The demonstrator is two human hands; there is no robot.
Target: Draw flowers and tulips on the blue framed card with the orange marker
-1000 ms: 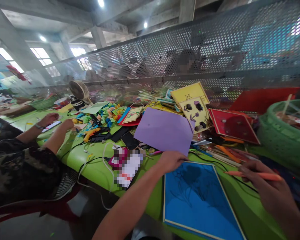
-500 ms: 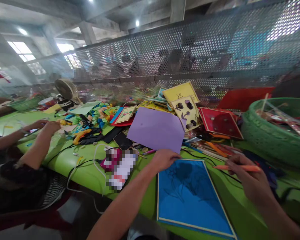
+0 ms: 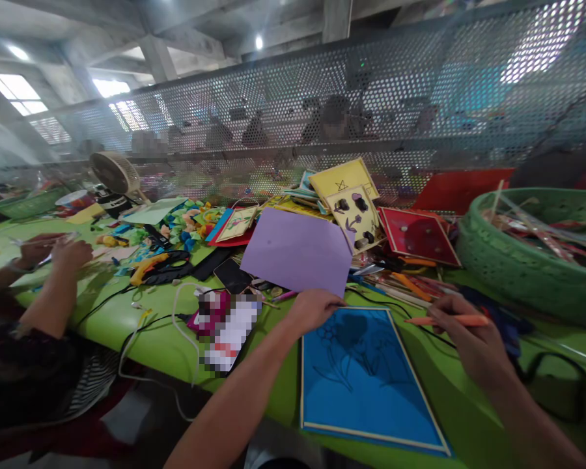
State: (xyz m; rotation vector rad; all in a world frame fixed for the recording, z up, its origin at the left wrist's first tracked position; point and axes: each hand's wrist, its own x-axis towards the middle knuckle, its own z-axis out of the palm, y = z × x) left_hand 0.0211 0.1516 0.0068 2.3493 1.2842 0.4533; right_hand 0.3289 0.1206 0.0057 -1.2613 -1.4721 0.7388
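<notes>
A blue card (image 3: 371, 384) with a dark flower drawing and a pale border lies on the green table (image 3: 127, 319) in front of me. My left hand (image 3: 312, 309) rests at the card's top left corner, fingers curled against its edge. My right hand (image 3: 469, 342) hovers just right of the card and grips an orange pencil (image 3: 449, 320) that points left. A purple paper sheet (image 3: 297, 251) lies just beyond my left hand.
A green woven basket (image 3: 522, 273) of sticks stands at the right. Red and yellow cards (image 3: 417, 236), loose pencils, scissors (image 3: 168, 268), a dark phone (image 3: 233, 275) and cables clutter the middle. Another person's hands (image 3: 53, 254) work at the left. A perforated metal screen (image 3: 420, 98) backs the table.
The view has swung right, so everything has slid left in the picture. My right hand with the pencil has drawn closer to the blue card. My left hand stays at the card's corner.
</notes>
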